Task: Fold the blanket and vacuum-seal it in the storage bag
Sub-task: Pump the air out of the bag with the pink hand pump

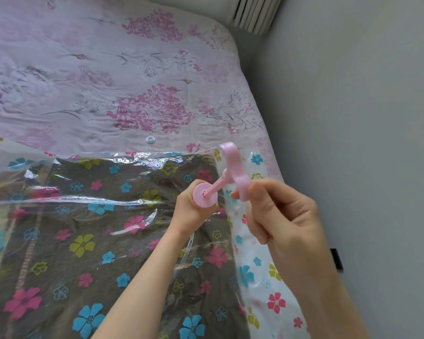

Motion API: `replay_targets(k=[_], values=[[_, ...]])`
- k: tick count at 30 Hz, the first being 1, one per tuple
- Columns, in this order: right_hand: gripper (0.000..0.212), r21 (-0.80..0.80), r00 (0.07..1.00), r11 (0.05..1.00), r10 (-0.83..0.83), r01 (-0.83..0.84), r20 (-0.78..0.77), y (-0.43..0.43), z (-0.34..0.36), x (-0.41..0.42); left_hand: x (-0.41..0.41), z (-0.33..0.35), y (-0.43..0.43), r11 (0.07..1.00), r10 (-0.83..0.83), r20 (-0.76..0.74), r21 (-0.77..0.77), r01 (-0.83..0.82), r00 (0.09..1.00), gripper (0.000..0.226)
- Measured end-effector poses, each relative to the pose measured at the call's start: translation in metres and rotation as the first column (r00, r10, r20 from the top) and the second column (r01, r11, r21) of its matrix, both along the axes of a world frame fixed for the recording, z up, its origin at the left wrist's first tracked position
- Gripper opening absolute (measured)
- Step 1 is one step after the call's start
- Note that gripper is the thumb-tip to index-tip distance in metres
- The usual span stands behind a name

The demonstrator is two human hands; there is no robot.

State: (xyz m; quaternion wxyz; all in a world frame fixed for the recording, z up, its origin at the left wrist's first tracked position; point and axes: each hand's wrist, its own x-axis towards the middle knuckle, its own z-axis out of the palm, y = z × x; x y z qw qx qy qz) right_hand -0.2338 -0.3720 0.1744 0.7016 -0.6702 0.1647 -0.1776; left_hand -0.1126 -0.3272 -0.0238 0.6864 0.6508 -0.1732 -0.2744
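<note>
A clear storage bag (255,243) printed with coloured flowers lies flat on the bed. Inside it the folded brown blanket (88,231) fills most of the bag. A pink hand pump (206,194) stands on the bag near its right side. My left hand (190,206) grips the pump's barrel from below its round top. My right hand (277,214) grips the pump's pink T-handle (233,165), which is pulled out with the rod showing. The valve under the pump is hidden.
The bed carries a pink floral sheet (108,77). A small white cap (150,139) lies on the sheet just beyond the bag. A grey wall (353,118) runs close along the bed's right edge, with a radiator (255,13) at the top.
</note>
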Motion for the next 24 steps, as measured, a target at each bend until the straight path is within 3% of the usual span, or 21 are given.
replay_targets(k=[2, 5, 8, 11, 14, 16, 18, 20, 22, 24], values=[[0.016, -0.036, 1.000, 0.999, -0.011, 0.010, -0.008, 0.000, -0.016, 0.002, -0.002, 0.003, 0.001, 1.000, 0.013, -0.004, -0.016, -0.013, 1.000, 0.022], [0.020, -0.166, 0.972, 0.981, -0.132, 0.100, -0.194, 0.005, -0.057, 0.014, -0.003, 0.012, 0.003, 0.999, 0.021, -0.001, -0.033, -0.021, 1.000, 0.031], [0.019, -0.173, 0.936, 0.981, -0.137, 0.084, -0.324, 0.004, -0.065, 0.018, -0.003, 0.013, 0.003, 0.999, 0.007, 0.007, -0.040, -0.007, 1.000, 0.033], [0.018, -0.073, 0.984, 0.996, -0.071, 0.060, -0.162, -0.001, -0.029, 0.008, -0.001, 0.009, 0.003, 0.999, 0.023, -0.003, -0.032, -0.023, 1.000, 0.027], [0.018, 0.041, 0.998, 0.999, 0.024, -0.026, 0.055, 0.000, -0.002, 0.000, 0.000, 0.002, 0.001, 1.000, 0.014, 0.020, 0.016, -0.014, 1.000, 0.037], [0.018, 0.029, 0.995, 0.998, 0.045, -0.048, 0.091, 0.001, -0.012, 0.002, -0.001, 0.004, 0.001, 1.000, 0.022, 0.015, 0.003, -0.022, 1.000, 0.032], [0.017, -0.039, 0.999, 0.998, -0.041, 0.040, -0.024, 0.004, -0.039, 0.006, -0.004, 0.008, 0.002, 0.999, 0.027, -0.006, -0.028, -0.027, 1.000, 0.022], [0.021, -0.117, 0.966, 0.984, -0.158, 0.136, -0.202, 0.009, -0.065, 0.012, -0.004, 0.009, 0.004, 0.998, 0.013, 0.004, -0.062, -0.013, 1.000, 0.030], [0.021, -0.165, 0.926, 0.979, -0.169, 0.119, -0.336, 0.009, -0.074, 0.015, -0.005, 0.010, 0.005, 0.998, -0.006, 0.027, -0.058, 0.007, 1.000, 0.036], [0.019, -0.170, 0.928, 0.982, -0.133, 0.077, -0.349, 0.004, -0.059, 0.015, -0.004, 0.013, 0.004, 0.999, 0.003, 0.023, -0.045, -0.002, 1.000, 0.033]])
